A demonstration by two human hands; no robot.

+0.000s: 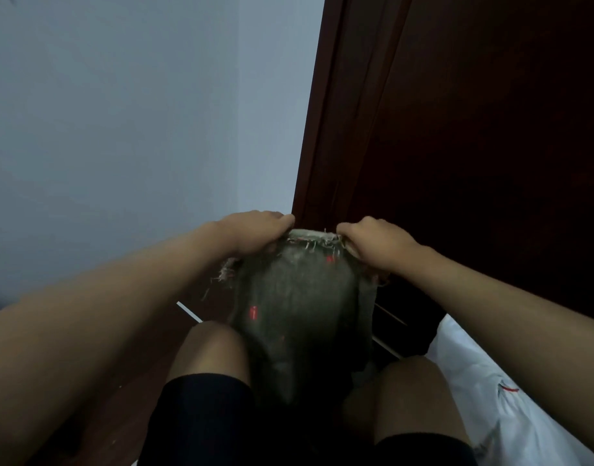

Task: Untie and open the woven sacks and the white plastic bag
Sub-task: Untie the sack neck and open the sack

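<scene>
Woven grey-green fabric with small red marks fills the lower centre of the frame: the woven sack (299,317) stands between the person's knees, its frayed top edge at mid-frame pinched by the left hand (258,232) and the right hand (372,242), fingers curled over it a little apart, which suggests its mouth is being spread open. At the lower right lies the white plastic bag (483,391), untouched and seemingly left to do. Behind, a pale wall (120,112) and dark door (473,129) crowd close.
</scene>
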